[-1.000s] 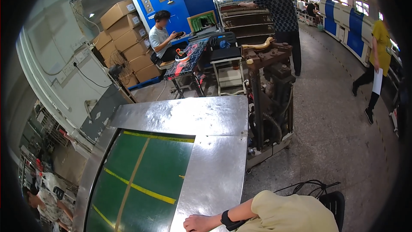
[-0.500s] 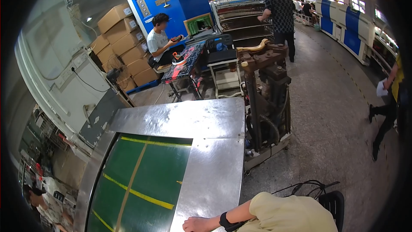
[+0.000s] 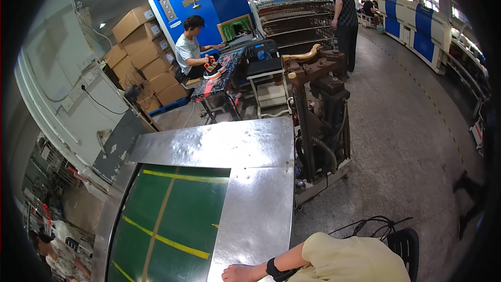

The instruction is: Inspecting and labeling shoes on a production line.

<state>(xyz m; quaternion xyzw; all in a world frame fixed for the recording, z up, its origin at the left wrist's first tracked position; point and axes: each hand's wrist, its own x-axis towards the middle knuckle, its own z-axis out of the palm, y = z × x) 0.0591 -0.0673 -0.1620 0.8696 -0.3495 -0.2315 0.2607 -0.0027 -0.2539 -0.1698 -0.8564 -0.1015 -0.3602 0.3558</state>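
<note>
My right hand [image 3: 239, 272] rests on the bare metal border [image 3: 261, 198] of a conveyor table, at the lower edge of the view. A black band [image 3: 273, 268] circles its wrist, and a pale yellow sleeve [image 3: 349, 258] covers the upper arm. The fingers run down to the picture's edge, so their shape and anything in them are hidden. Left of the hand lies the green conveyor belt [image 3: 188, 214], marked with yellow and tan tape lines. Nothing lies on its visible part. My left hand is out of view.
A rusty press-like machine [image 3: 321, 120] stands beyond the table's right corner. Past it, a seated person [image 3: 189, 47] handles an orange-and-white shoe [image 3: 214, 72] at a small table. Brown cartons [image 3: 148, 52] are stacked behind. Black cables [image 3: 373, 224] lie beside a black chair [image 3: 404, 245].
The seated person's hands have lowered to the small table. The standing person at the rack has turned and shifted. The walker at right has moved mostly out of view. My arm stays put.
</note>
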